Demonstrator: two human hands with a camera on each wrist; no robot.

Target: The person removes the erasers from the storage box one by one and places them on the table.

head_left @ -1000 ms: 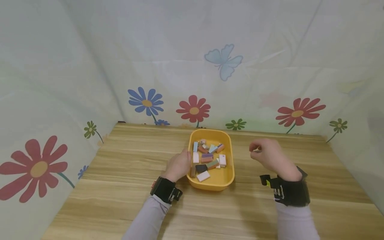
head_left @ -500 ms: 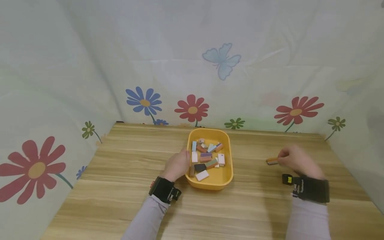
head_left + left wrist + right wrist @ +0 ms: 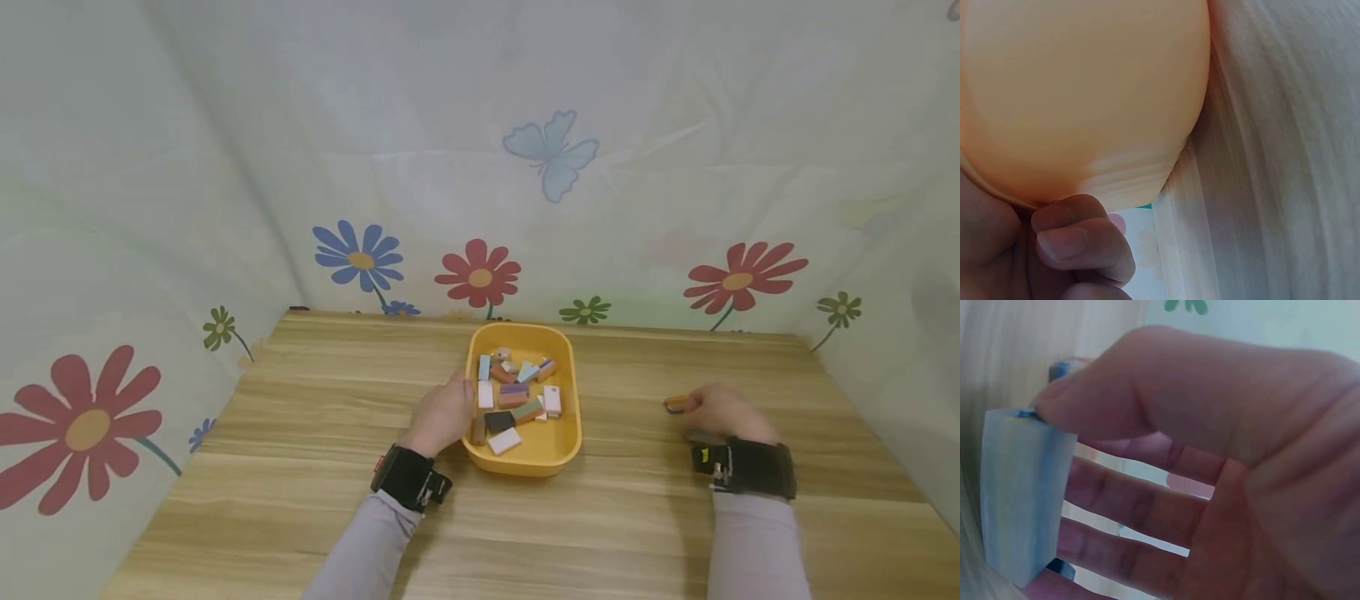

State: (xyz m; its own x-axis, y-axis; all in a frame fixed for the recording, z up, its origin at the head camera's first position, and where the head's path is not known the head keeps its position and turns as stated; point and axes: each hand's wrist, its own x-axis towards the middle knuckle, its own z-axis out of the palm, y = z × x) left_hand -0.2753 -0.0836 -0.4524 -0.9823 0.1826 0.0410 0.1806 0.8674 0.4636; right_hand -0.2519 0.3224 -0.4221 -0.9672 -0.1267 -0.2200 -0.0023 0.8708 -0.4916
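Note:
In the head view a yellow plastic box (image 3: 522,468) holds several small erasers (image 3: 505,441), some white, others orange, blue or black. My left hand (image 3: 442,414) grips its left rim; the left wrist view shows bent fingers (image 3: 1085,244) against the box wall (image 3: 1085,81). To the right of the box, my right hand (image 3: 727,414) is low over the table. It pinches a pale, blue-sided eraser (image 3: 1022,494) between thumb and fingers in the right wrist view. An orange, white and dark eraser (image 3: 677,404) lies on the table by its fingertips.
The wood-grain table (image 3: 315,400) runs back to a pale curtain (image 3: 420,167) printed with flowers and a butterfly. Curtain walls also stand at the left and right sides. Dark bands (image 3: 757,469) sit on both wrists.
My right hand moved right and down from above the table, then slightly back left. The orange eraser came into view beside its fingers. My left hand stays on the box.

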